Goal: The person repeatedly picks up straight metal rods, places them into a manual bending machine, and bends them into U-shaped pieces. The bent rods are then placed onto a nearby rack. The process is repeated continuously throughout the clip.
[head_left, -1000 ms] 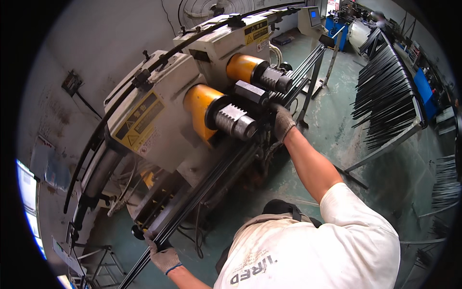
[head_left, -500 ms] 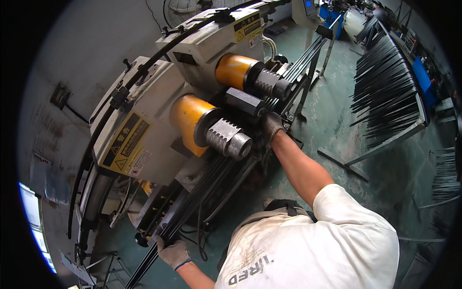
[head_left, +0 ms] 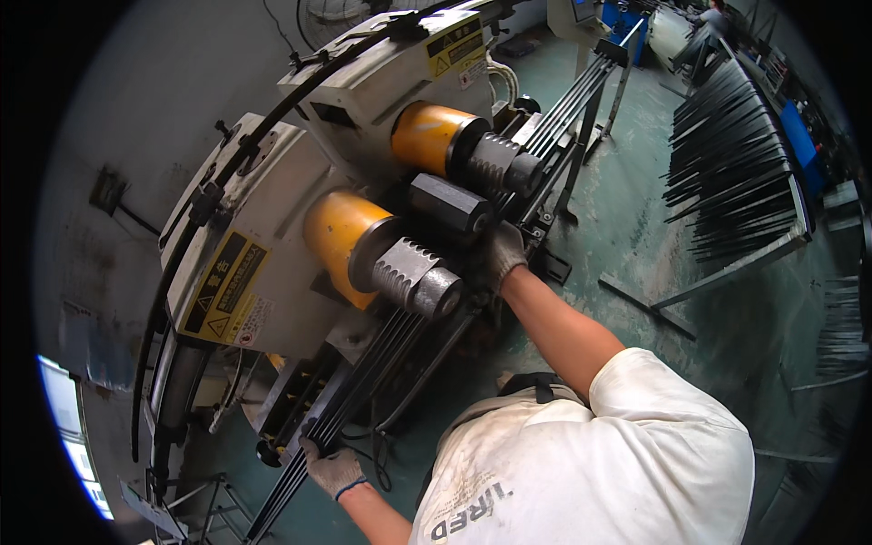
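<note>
Several long thin dark metal bars (head_left: 359, 377) run side by side along the machine (head_left: 354, 136), passing under its two orange cylinders (head_left: 350, 238) with toothed grey ends. At the lower left, my left hand (head_left: 333, 470), in a knitted work glove, is closed around the bars' near edge. My right hand (head_left: 505, 256), gloved too, reaches in beside the dark hexagonal block (head_left: 451, 203) between the cylinders. Its fingers are hidden behind the block and frame, so their grip does not show. Farther off, the bars (head_left: 577, 95) continue toward the upper right.
A rack (head_left: 799, 204) holding many dark rods stands to the right, a metal foot bar (head_left: 647, 307) on the floor before it. A black hose (head_left: 263, 141) arches over the machine. Cables (head_left: 380, 459) hang below the bars. A person (head_left: 713, 20) is far off at the upper right.
The view has shifted a little. My left hand sits slightly higher and farther right on the bars, which now show more spread apart. My right hand stays beside the block.
</note>
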Demonstrator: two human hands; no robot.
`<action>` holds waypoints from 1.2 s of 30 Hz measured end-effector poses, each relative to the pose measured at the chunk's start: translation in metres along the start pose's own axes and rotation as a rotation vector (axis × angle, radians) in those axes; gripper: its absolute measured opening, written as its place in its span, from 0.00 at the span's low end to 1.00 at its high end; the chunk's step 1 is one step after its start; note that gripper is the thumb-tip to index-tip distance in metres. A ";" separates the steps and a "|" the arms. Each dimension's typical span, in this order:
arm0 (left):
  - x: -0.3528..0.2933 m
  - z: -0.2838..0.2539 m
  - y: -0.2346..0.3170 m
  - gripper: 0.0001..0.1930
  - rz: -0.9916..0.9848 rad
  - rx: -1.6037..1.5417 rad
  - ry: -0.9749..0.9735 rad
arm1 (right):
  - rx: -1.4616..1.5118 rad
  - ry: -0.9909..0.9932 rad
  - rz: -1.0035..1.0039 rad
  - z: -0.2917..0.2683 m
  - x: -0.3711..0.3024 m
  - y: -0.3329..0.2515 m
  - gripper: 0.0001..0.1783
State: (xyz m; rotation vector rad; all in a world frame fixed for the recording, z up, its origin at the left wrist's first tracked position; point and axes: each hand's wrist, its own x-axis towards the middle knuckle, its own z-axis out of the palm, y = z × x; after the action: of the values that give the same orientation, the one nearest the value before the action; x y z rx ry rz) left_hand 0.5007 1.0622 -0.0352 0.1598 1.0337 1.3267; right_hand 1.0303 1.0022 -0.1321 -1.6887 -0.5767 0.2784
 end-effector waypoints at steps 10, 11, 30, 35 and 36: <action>0.017 -0.042 0.031 0.19 0.162 -0.147 -0.008 | 0.524 0.193 0.301 -0.054 -0.070 -0.040 0.26; 0.028 -0.073 0.039 0.18 0.208 -0.123 -0.110 | 0.491 0.172 0.343 -0.062 -0.076 -0.036 0.27; -0.025 0.002 -0.022 0.16 -0.083 -0.283 -0.203 | 0.303 -0.120 0.521 -0.068 -0.136 0.035 0.23; -0.011 -0.057 0.058 0.17 0.025 -0.321 -0.098 | 0.166 -0.110 0.597 -0.066 -0.171 0.086 0.22; -0.006 -0.067 0.082 0.18 0.075 -0.348 -0.113 | 0.137 -0.022 0.641 -0.070 -0.176 0.120 0.22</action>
State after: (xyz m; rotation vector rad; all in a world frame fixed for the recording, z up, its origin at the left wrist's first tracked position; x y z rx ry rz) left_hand 0.3968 1.0523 -0.0187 0.0103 0.6945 1.5270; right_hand 0.9426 0.8386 -0.2576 -1.6984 -0.0110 0.7774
